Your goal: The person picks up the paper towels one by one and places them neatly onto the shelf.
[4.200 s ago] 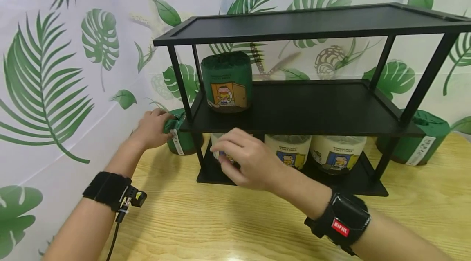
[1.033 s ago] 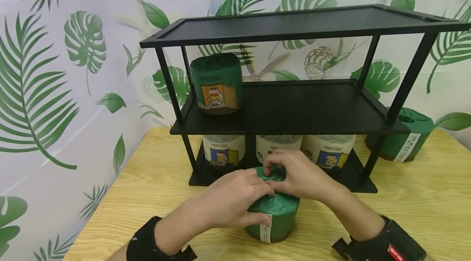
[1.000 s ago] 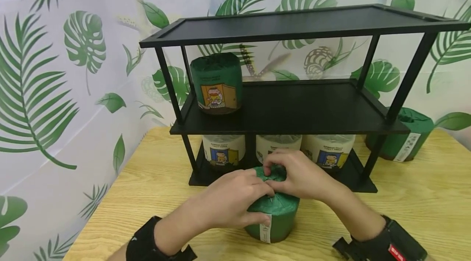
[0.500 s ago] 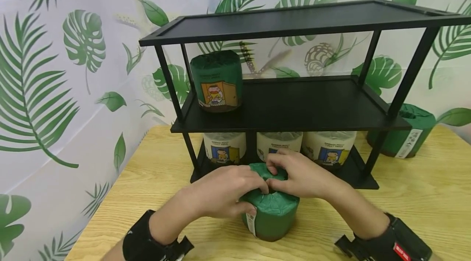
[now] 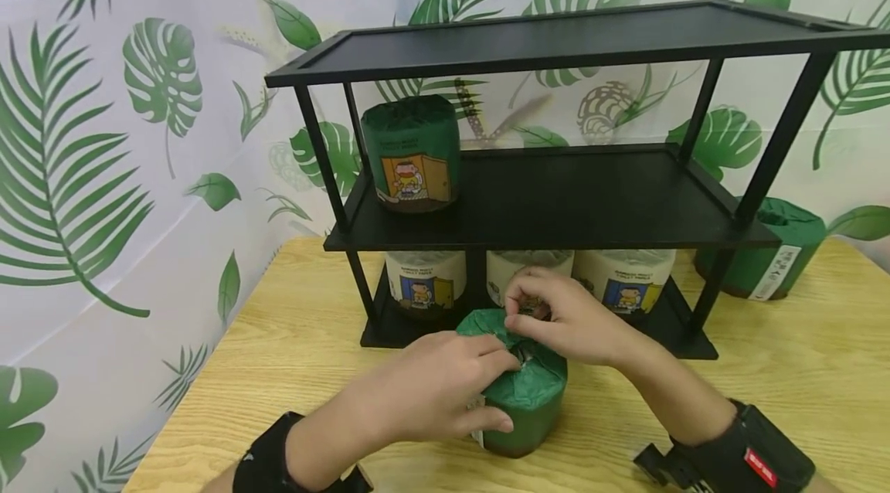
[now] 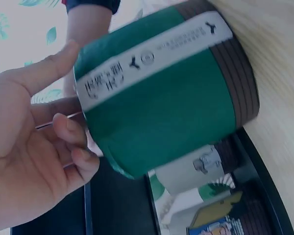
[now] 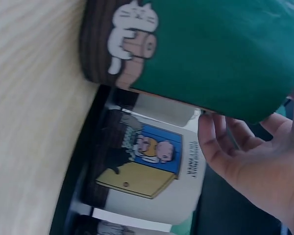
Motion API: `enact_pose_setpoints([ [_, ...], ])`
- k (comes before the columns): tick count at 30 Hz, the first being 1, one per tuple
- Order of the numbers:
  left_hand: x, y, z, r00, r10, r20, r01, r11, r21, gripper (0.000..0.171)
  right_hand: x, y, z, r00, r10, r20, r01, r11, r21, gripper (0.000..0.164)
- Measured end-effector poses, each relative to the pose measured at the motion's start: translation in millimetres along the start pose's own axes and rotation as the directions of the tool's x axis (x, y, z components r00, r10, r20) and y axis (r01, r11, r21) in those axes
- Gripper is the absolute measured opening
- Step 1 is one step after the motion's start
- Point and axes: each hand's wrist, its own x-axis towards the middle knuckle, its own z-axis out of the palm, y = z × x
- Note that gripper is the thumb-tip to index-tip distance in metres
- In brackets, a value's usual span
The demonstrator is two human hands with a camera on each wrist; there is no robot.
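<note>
A round roll wrapped in green paper, with a dark brown band at the bottom (image 5: 535,396), stood on the yellow wooden table (image 5: 292,369), in front of a black three-level rack (image 5: 577,199). Its top faced up, and the paper there was wrinkled around a hole in the middle. A white paper strip with black marks (image 6: 154,58) ran down one side, and a white cartoon cat (image 7: 134,39) was on another.

The left hand (image 5: 452,385) touched the top from the left. Its fingers were loosely bent at the hole, and its thumb stuck out by the side. The right hand (image 5: 570,315) was bent over the far side of the top, close to the left hand. Its thumb and finger were near each other, but I could not tell if they pinched the paper.

Another green roll (image 5: 413,157) sat at the left end of the rack's middle shelf. Three cream paper rolls (image 5: 424,280) stood in a row on the bottom shelf. One more green roll (image 5: 779,246) was on the table by the rack's right end.
</note>
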Motion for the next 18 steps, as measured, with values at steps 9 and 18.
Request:
enact_pose_setpoints([
  [9,2.8,5.1,3.5,0.999,-0.025,-0.02,0.026,0.997,0.074,0.041,-1,11,2,0.995,0.047,0.087,-0.052,0.997,0.063,0.017],
  [18,-2.1,-22.0,2.4,0.999,0.028,0.028,-0.024,0.989,-0.143,0.041,-1,3,3,0.989,0.13,0.066,-0.124,0.989,-0.086,0.018],
])
